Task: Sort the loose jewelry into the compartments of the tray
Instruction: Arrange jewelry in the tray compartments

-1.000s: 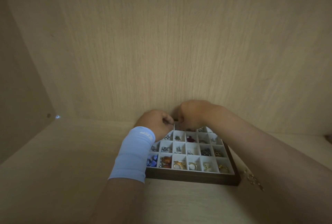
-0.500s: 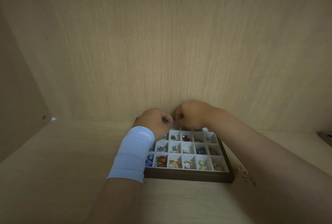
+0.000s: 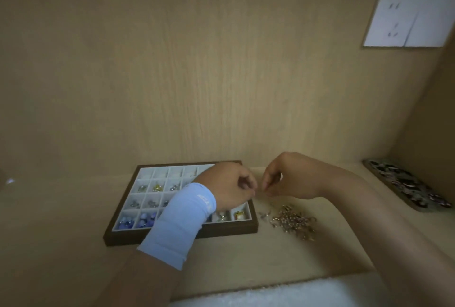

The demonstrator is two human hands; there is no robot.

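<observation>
A wood-grain back wall (image 3: pixel 197 73) fills most of the view, and below it runs the pale counter (image 3: pixel 61 245), with side panels closing it in at nine and three o'clock. A strip of white fleecy cloth (image 3: pixel 283 292) lies along the counter's near edge at six o'clock. On the wall at two o'clock sits a white socket plate (image 3: pixel 406 21). The tray (image 3: pixel 177 236), dark-framed with a grid of white compartments, rests flat on the counter just left of centre, its far edge close to the wall. At three o'clock, well apart from it, lies a flat dark object with a mottled pattern (image 3: pixel 406 185); what it is cannot be told. The left forearm, in a light blue wristband (image 3: pixel 179 223), crosses the tray from six o'clock, so that the left hand (image 3: pixel 231 186) hangs over the tray's right side. The right hand (image 3: pixel 290 178) comes in from four o'clock and hovers over the counter just beside the tray. Both hands have curled fingers, and their fingertips nearly meet above the tray's right rim. Each grip is drawn into a pinch, but the blur hides whether anything sits in it. The loose jewelry (image 3: pixel 294 220), a small gold-toned heap, lies on the counter at three o'clock of the tray, below the right hand. Inside the tray, blue beads (image 3: pixel 126 223) fill the near-left compartments, silver pieces (image 3: pixel 142 187) and a gold piece (image 3: pixel 157 187) sit in the second row from the wall, and a gold-and-white piece (image 3: pixel 238 215) lies in the near-right corner.
</observation>
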